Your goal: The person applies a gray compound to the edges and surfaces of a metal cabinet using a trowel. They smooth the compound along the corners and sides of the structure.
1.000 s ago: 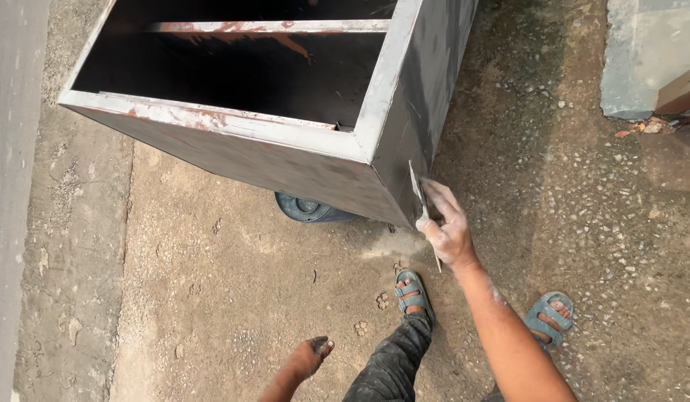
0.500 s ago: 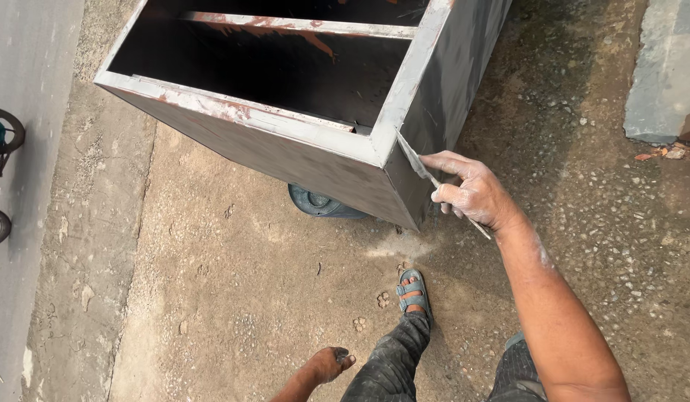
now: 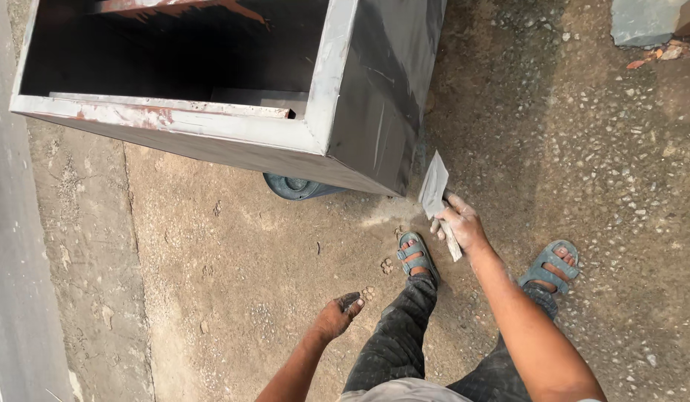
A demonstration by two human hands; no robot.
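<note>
A big open-topped metal box (image 3: 233, 97) fills the upper left, its rim worn to rust in patches; inside it looks dark, with a rusty bar across the top edge and a flat ledge along the near wall, nothing else discernible. A wheel (image 3: 296, 186) shows beneath its near corner. The right hand (image 3: 460, 223) is closed around a putty knife (image 3: 436, 195), blade up, just beside the box's corner. The left hand (image 3: 337, 316) hangs low, fingers loosely curled around a small dark lump, apart from the box.
</note>
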